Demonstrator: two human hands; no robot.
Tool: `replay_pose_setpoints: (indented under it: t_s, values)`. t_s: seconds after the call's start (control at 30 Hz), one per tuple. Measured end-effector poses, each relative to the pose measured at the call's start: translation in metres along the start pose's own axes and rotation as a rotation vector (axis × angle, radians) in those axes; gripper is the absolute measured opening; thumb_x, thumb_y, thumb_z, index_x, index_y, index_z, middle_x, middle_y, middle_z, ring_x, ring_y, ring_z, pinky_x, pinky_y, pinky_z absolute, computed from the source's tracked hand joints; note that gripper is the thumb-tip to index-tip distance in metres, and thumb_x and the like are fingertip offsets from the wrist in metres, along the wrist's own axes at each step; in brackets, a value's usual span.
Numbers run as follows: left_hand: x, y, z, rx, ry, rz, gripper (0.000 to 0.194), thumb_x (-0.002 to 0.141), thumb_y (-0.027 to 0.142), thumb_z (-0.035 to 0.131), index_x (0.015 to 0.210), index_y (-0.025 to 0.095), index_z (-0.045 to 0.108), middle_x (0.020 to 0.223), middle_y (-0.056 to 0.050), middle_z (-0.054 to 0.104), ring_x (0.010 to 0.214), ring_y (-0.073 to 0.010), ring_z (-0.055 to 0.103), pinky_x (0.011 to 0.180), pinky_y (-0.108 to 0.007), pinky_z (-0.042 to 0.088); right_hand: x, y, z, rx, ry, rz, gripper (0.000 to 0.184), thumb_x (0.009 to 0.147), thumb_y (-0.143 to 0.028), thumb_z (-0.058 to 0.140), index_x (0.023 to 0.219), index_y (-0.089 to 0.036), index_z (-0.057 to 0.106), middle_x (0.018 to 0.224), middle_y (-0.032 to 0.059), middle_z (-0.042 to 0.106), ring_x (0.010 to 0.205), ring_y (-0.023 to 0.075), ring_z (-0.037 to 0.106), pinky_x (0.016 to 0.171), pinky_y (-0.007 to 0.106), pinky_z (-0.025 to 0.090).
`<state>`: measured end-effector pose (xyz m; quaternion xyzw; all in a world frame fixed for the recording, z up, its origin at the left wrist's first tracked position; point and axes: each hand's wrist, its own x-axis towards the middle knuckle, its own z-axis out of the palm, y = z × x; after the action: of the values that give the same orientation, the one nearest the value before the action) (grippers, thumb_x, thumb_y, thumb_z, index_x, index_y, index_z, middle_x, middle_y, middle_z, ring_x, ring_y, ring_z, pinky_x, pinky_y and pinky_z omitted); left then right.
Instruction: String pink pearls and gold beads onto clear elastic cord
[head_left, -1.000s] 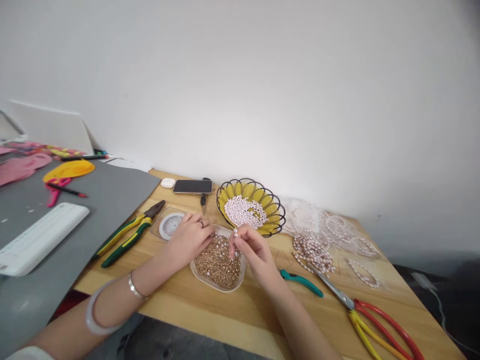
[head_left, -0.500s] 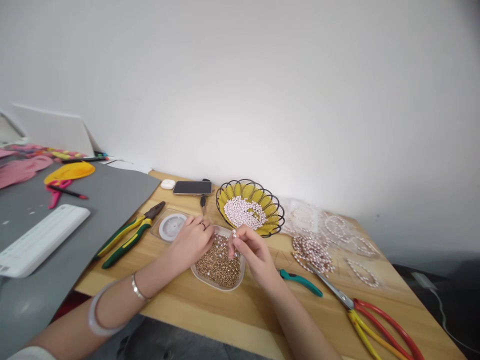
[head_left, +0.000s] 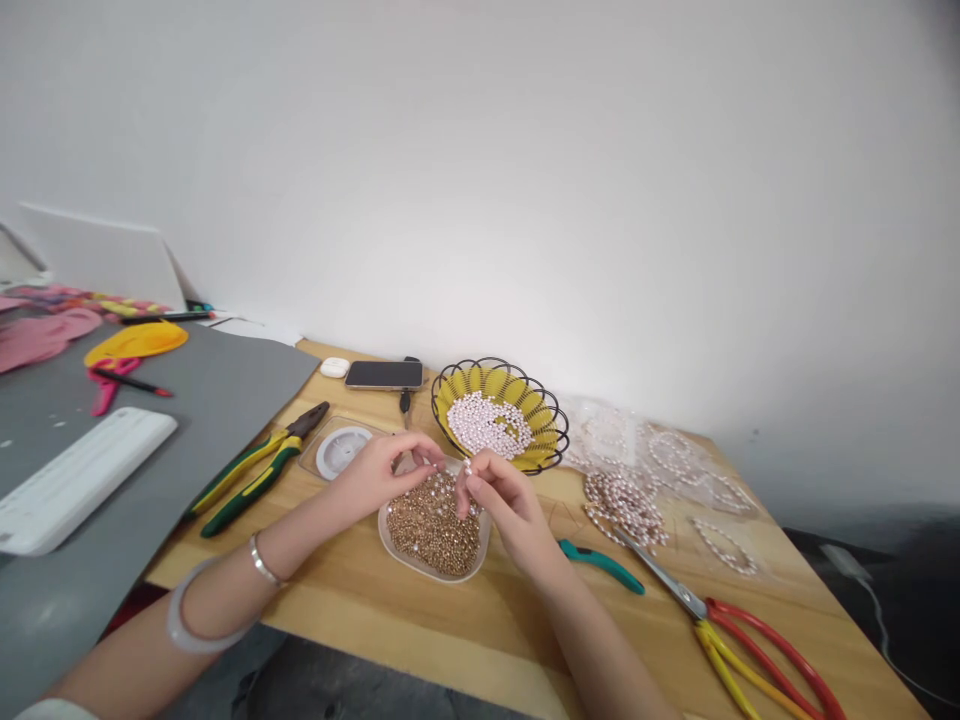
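Observation:
My right hand (head_left: 514, 510) is closed in a pinch, with a few white pearl beads (head_left: 469, 467) showing at its fingertips. Any thread through them is too fine to see. Thumb and forefinger of my left hand (head_left: 397, 470) come together just to the left, on what looks like a small pale bead (head_left: 439, 468). Both hands hover over a translucent plastic tub (head_left: 388, 545) filled with gold beads (head_left: 435, 530), some white ones mixed in. Behind it stands a black wire basket with a yellow lining (head_left: 551, 425), holding pale pearl beads (head_left: 487, 425).
Green-yellow pliers (head_left: 259, 465) and a white spool (head_left: 341, 452) lie left. A phone (head_left: 385, 375) is at the back. On the right are teal-handled pliers (head_left: 604, 565), large red-yellow scissors (head_left: 705, 607), a beaded-strand pile (head_left: 626, 508) and bagged strands (head_left: 664, 455).
My left hand has turned and lifted, and its thumb and forefinger now show pinched near the right fingertips. My right hand has hardly moved.

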<state>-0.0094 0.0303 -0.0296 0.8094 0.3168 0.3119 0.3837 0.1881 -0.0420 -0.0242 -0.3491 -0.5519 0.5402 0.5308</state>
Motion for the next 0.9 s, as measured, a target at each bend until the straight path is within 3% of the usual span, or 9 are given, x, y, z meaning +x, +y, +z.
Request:
replay_pose_setpoints:
  t_s: [0.17,0.33,0.53,0.9]
  values:
    - [0.000,0.000,0.000,-0.045,-0.012,-0.005,0.024,0.088,0.016,0.058,0.112,0.020,0.063,0.098,-0.004,0.078,0.091,-0.0193,0.070,0.083,-0.034,0.051,0.001,-0.001,0.000,-0.017,0.023,0.042,0.032,0.092,-0.046,0.063,0.075,-0.021,0.055,0.063,-0.0021,0.058,0.061,0.0146,0.052,0.066,0.029,0.043]
    - [0.001,0.006,-0.002,-0.128,0.067,-0.017,0.020,0.088,0.020,0.061,0.107,0.019,0.064,0.095,-0.006,0.078,0.089,-0.0194,0.072,0.076,-0.032,0.053,0.002,-0.003,0.000,-0.027,0.002,0.090,0.032,0.091,-0.045,0.063,0.073,-0.021,0.054,0.062,-0.0020,0.059,0.061,0.0149,0.052,0.066,0.029,0.043]
    - [-0.001,0.014,-0.004,-0.389,0.114,-0.033,0.021,0.087,0.022,0.067,0.107,0.019,0.063,0.097,-0.006,0.079,0.093,-0.0174,0.074,0.085,-0.031,0.058,-0.001,-0.002,0.000,-0.015,-0.084,0.141,0.030,0.090,-0.041,0.062,0.072,-0.020,0.051,0.064,-0.0013,0.059,0.062,0.0152,0.053,0.067,0.029,0.042]
    - [-0.003,0.017,-0.004,-0.334,0.108,-0.008,0.020,0.087,0.019,0.065,0.107,0.018,0.063,0.096,-0.007,0.079,0.091,-0.0178,0.074,0.080,-0.031,0.059,0.000,-0.002,0.001,-0.029,-0.115,0.166,0.029,0.089,-0.040,0.062,0.069,-0.022,0.049,0.063,-0.0011,0.059,0.063,0.0159,0.051,0.067,0.030,0.040]
